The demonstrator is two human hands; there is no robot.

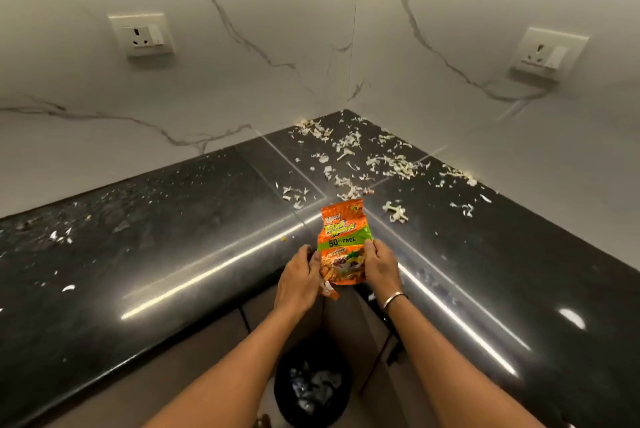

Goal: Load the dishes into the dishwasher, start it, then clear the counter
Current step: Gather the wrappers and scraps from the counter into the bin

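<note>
An orange snack packet [343, 237] with a green band lies flat near the inner corner of the black counter [173, 237]. My left hand [299, 280] grips its lower left edge. My right hand [381, 266] holds its right edge, with a metal bangle on that wrist. Pale vegetable peelings [391, 164] lie scattered over the counter's back corner, just beyond the packet's top. More small scraps [59, 237] dot the left stretch of the counter.
A black bin [311, 389] with crumpled waste inside stands on the floor below the counter corner, between my forearms. Marble walls close the corner, with a socket [142, 34] on the left wall and another socket [543, 53] on the right.
</note>
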